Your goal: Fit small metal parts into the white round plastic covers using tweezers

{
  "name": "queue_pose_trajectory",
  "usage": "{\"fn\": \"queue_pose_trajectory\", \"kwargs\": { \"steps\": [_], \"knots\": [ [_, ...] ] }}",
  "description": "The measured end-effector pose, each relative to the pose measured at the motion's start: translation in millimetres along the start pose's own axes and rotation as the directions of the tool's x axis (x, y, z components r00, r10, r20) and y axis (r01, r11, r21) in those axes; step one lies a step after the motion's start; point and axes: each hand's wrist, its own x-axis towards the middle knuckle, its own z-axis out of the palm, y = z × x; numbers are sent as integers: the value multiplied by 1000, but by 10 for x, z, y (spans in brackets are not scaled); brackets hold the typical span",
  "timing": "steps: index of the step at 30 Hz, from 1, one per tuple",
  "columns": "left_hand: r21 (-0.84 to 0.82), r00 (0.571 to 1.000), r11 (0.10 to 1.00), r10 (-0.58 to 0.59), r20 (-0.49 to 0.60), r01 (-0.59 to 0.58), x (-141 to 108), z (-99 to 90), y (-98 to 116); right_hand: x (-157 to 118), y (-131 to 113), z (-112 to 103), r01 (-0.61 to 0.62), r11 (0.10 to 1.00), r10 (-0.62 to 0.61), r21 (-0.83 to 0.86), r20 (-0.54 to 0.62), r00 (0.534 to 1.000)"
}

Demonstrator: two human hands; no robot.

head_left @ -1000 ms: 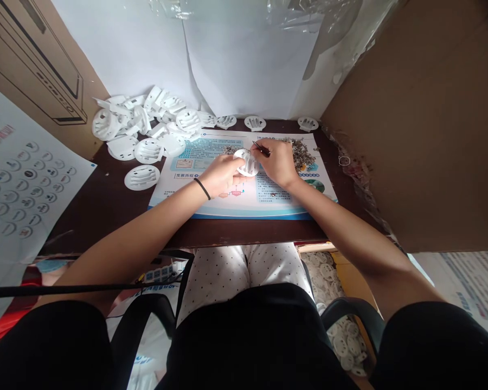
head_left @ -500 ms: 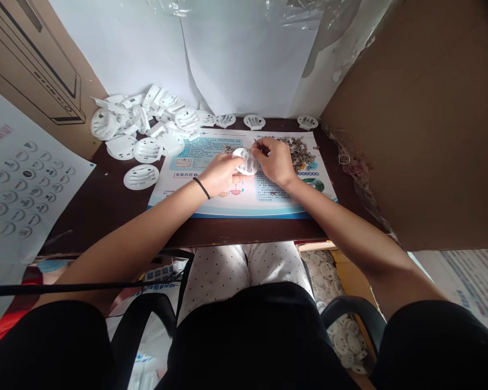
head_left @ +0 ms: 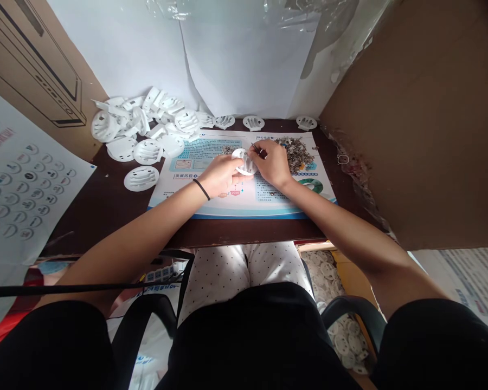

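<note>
My left hand [head_left: 220,174] grips a round white plastic part [head_left: 244,162] between thumb and fingers, its slotted face upward. At the upper right edge of that part, my right hand [head_left: 270,161] is closed in a pinch on a thin dark tool [head_left: 255,147], probably tweezers. Just beyond the right hand lies a heap of small metal pieces [head_left: 295,154]. A smaller cluster of metal pieces [head_left: 228,149] sits behind the left hand. Both hands are above a printed sheet [head_left: 179,200] on the dark table.
Many white parts [head_left: 146,122] are piled at the back left, with one [head_left: 141,178] nearer. Single white parts [head_left: 254,123] lie along the back edge. Cardboard [head_left: 423,124] stands at the right. Below the table, a container holds more white parts [head_left: 347,336].
My right hand has shifted slightly left and down, staying at the white part. The left hand holds the part almost as before.
</note>
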Motion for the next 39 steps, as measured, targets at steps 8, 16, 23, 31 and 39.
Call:
{"fn": "queue_pose_trajectory", "kwargs": {
  "steps": [8, 16, 23, 31, 39],
  "knots": [
    [-38, 999, 999, 30, 18, -29, 9, -7, -9, 9, 47, 40, -208, 945, 199, 254, 64, 978],
    [-3, 999, 1000, -15, 31, 15, 15, -29, -4, 39, -52, -52, -402, 875, 369, 270, 165, 915],
    [-10, 997, 997, 79, 23, -79, 87, -33, -75, 42, -24, -72, 138, 935, -72, -328, 206, 976],
    [66, 1000, 998, -4, -3, 4, -12, -12, 3, 118, 39, -68, 118, 976, -71, -184, 244, 967],
    [-5, 999, 999, 43, 22, -43, 68, -48, -48, 102, -22, -98, 41, 992, -14, -119, 222, 975]
  ]
}}
